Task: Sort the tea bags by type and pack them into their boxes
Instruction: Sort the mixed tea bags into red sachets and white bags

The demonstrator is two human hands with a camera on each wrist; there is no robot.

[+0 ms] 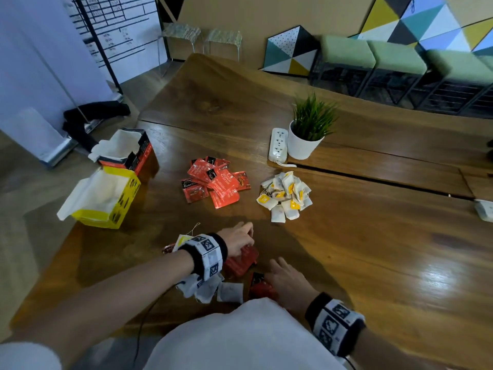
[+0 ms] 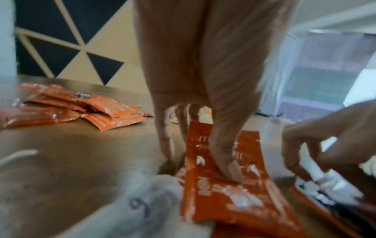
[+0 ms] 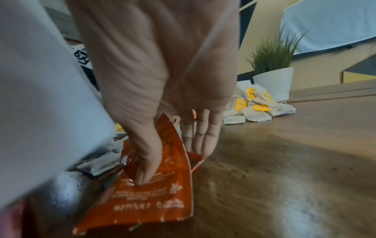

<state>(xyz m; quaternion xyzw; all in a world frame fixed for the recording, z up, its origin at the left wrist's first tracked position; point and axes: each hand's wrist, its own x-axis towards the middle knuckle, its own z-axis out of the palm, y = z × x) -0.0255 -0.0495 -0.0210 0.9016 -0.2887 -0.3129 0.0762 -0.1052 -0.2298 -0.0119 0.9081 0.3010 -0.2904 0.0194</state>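
Note:
Near the table's front edge lies a mixed heap of red sachets (image 1: 241,260) and white tea bags (image 1: 205,288). My left hand (image 1: 240,240) reaches into it; its thumb (image 2: 225,161) lies on top of a red sachet (image 2: 230,198) and the index finger meets that sachet's left edge. My right hand (image 1: 282,276) pinches another red sachet (image 3: 146,198), thumb in front and fingers behind, with one corner bent up. Further back sit a sorted pile of red sachets (image 1: 216,180) and a pile of white yellow-tagged bags (image 1: 285,194). A yellow box (image 1: 104,198) and a red box (image 1: 128,150) stand open at the left.
A potted plant (image 1: 306,134) and a white power strip (image 1: 278,144) stand behind the white pile. A small white object (image 1: 484,209) lies at the right edge. Both boxes sit at the table's left edge (image 1: 80,231). Bare wood (image 1: 386,249) spreads to the right.

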